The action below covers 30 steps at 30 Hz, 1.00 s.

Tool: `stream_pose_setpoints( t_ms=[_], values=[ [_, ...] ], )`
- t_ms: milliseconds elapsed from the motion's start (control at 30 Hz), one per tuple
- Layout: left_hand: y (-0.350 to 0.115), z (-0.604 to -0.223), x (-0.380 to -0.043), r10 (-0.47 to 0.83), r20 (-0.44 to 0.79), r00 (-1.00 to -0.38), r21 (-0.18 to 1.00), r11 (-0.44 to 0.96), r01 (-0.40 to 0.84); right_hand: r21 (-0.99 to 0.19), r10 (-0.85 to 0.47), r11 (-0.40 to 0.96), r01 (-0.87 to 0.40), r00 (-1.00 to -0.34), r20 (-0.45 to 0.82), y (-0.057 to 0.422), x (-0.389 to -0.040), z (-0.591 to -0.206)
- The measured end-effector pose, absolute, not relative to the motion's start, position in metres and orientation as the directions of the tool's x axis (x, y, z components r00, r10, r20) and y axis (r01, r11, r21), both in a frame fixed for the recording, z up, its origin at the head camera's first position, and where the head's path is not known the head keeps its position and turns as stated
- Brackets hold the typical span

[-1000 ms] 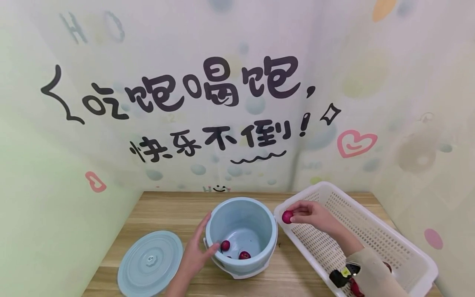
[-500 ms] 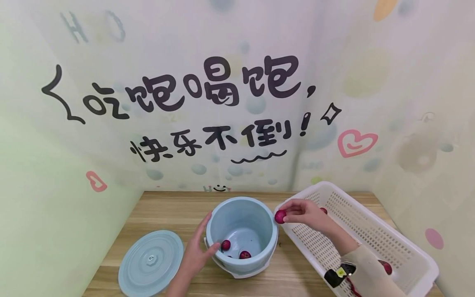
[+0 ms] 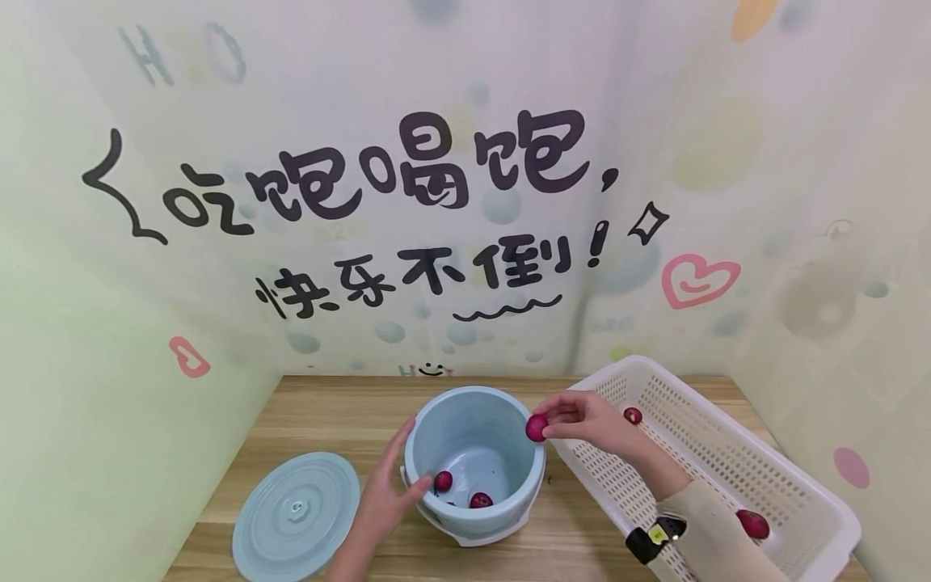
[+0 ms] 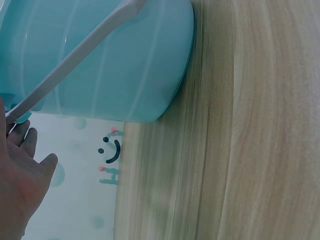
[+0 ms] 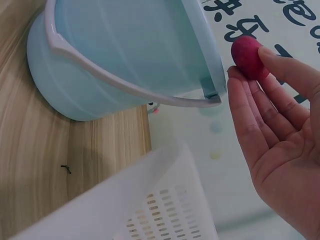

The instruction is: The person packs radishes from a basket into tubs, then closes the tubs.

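A light blue bucket (image 3: 476,524) with a pale handle stands on the wooden table, and a few small red fruits (image 3: 481,500) lie on its floor. My left hand (image 3: 384,493) rests against the bucket's left side, thumb near the front rim and fingers fairly straight along the outside. Between thumb and fingertips, my right hand (image 3: 592,422) pinches a smooth, round red fruit (image 5: 248,57). In the head view this fruit overlaps the bucket's right rim. In the right wrist view the fruit is just beyond the bucket's mouth, held up at the fingertips.
A white perforated basket (image 3: 803,517) stands at the right, holding red fruits (image 3: 753,524) partly hidden by the right forearm. A round blue lid (image 3: 294,513) lies flat at the left. A tiny dark scrap (image 5: 66,169) is on the table. A printed wall (image 3: 465,323) closes the back.
My right hand has moved left with the red fruit, from over the basket to the bucket's right rim. More fruits in the basket have come into view. My left hand stays put.
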<state>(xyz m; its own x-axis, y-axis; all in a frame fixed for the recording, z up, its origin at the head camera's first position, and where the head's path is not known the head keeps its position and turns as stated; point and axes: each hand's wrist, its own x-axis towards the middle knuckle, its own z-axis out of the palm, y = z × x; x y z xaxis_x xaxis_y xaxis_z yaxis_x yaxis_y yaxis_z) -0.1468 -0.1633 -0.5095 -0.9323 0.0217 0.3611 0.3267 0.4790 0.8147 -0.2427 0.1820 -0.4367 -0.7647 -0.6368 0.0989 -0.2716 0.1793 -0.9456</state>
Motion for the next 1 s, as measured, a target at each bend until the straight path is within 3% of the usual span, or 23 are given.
stream_pose_setpoints(
  t_ms=[1000],
  values=[
    [-0.164,-0.511,-0.147,0.025,0.381,-0.924,0.813,0.467,0.347,-0.941,-0.589,0.189,-0.280,-0.799,0.119,0.189,-0.244,-0.441]
  ],
)
